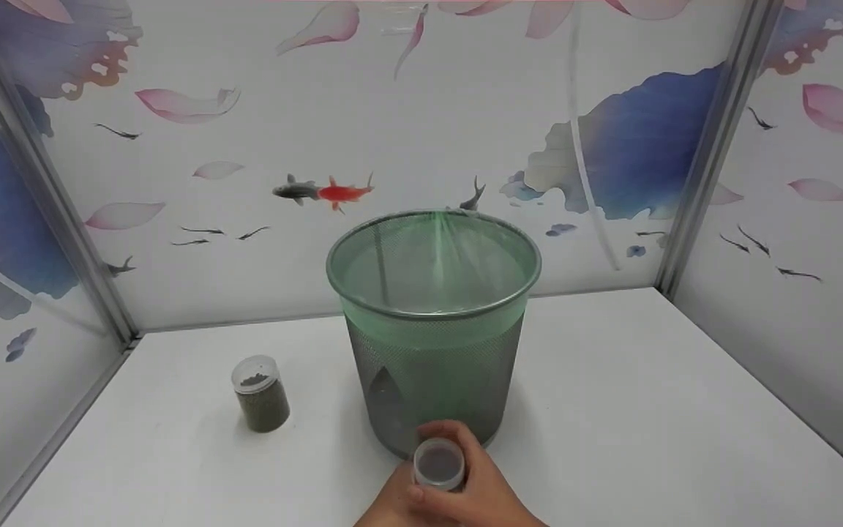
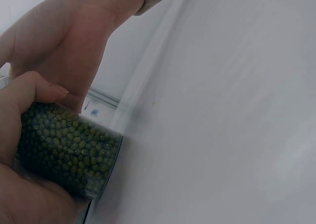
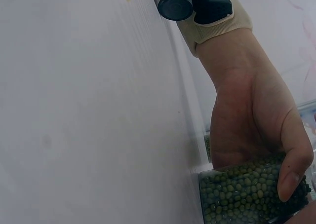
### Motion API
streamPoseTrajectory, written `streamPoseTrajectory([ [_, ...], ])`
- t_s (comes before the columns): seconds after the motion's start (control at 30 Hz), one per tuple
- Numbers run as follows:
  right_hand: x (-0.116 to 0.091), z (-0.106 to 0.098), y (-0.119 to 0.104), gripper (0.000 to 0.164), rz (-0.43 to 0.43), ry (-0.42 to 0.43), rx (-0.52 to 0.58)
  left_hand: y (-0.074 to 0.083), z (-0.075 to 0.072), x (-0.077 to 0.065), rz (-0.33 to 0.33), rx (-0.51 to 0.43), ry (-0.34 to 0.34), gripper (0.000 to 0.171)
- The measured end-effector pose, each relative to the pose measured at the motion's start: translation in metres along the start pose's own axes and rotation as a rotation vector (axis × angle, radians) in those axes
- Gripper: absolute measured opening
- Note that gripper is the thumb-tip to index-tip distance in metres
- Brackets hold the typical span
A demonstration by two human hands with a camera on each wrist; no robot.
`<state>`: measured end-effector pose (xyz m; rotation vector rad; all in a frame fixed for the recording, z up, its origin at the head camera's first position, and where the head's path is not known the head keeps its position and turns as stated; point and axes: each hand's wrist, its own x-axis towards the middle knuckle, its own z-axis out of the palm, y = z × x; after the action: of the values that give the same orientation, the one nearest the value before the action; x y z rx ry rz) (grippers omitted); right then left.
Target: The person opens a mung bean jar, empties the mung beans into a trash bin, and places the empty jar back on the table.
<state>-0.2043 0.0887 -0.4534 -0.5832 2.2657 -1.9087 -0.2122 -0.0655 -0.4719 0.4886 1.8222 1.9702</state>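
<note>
A small clear jar of green mung beans (image 1: 439,466) is between both hands at the front of the table, with its pale round top facing up. My left hand (image 1: 392,498) grips the jar body; in the right wrist view its thumb (image 3: 291,182) lies across the side, over the beans (image 3: 237,194). Curled round the top is my right hand (image 1: 491,490), its thumb at the near side and its fingers at the far side. The left wrist view shows the jar's beans (image 2: 69,147) close up, with the right hand (image 2: 74,41) behind.
Just beyond the hands stands a mesh wastebasket (image 1: 374,366) lined with a green bag (image 1: 436,333). A second jar of beans (image 1: 264,402) stands on the white table (image 1: 648,410) to the left. Printed panels (image 1: 209,161) in metal frames enclose the back and sides.
</note>
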Motion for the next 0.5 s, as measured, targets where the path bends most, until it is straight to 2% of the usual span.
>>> streamPoseTrajectory([
  [0.17, -0.0004, 0.0007, -0.0002, 0.062, 0.005, 0.019, -0.014, 0.0002, -0.0016, -0.0012, 0.018, 0.040, -0.006, 0.065],
  [0.4, 0.0007, 0.0011, 0.0012, 0.062, -0.029, 0.030, -0.030, 0.0011, -0.0030, 0.0050, 0.080, 0.270, 0.026, 0.061],
  [0.5, 0.0011, 0.0010, 0.0016, 0.061, -0.040, 0.033, -0.035, 0.0011, -0.0035, 0.0052, 0.075, 0.264, 0.017, 0.064],
])
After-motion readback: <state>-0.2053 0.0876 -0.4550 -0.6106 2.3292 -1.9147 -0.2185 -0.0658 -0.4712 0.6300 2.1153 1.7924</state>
